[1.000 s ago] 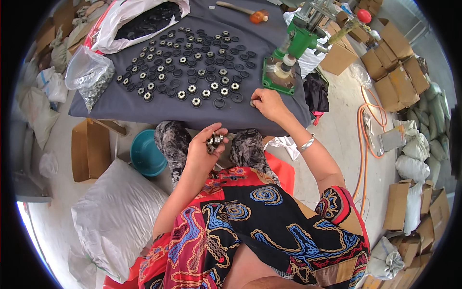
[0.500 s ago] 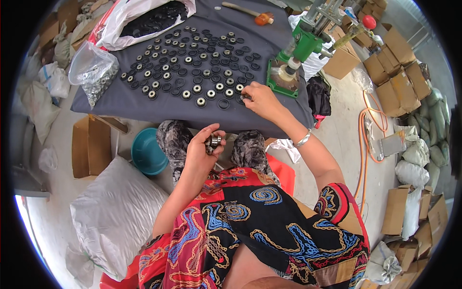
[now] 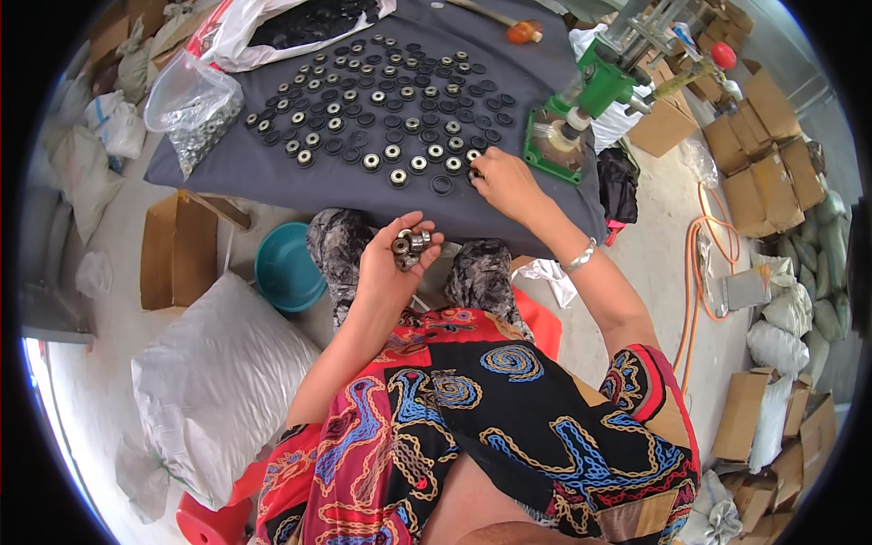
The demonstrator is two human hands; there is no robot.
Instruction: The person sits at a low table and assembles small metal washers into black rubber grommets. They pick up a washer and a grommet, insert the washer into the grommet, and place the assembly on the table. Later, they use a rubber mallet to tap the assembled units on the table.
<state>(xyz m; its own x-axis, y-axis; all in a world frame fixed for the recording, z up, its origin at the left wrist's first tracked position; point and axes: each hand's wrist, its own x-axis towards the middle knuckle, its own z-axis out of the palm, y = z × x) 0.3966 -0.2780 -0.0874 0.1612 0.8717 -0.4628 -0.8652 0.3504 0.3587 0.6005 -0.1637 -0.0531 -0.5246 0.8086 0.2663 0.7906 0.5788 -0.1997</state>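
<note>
Nearest the camera, the person's left hand (image 3: 392, 259) lies palm up above the lap, fingers loosely cupped around a small cluster of round metal bearings (image 3: 408, 245). A second ago this hand was turned more inward; now the palm faces up and the bearings show plainly.

Beyond it, the right hand (image 3: 505, 182), a silver bangle (image 3: 579, 258) on its wrist, rests at the near edge of the dark grey cloth-covered table (image 3: 527, 211). Its fingertips are pinched at a black rubber ring (image 3: 473, 175) at the end of the nearest row; whether they grip it cannot be told. Against the earlier pictures the hand sits further left along that row.

Rows of black rings with metal centres (image 3: 381, 109) spread across the cloth, arranged as before. Just right of the right hand stands a green hand press (image 3: 581, 104). At the table's left edge lies a clear plastic bag of metal parts (image 3: 191, 109), and at its far edge a white bag of black rings (image 3: 300, 20). Below the table's left side sits a teal plastic bowl (image 3: 286, 268).
</note>
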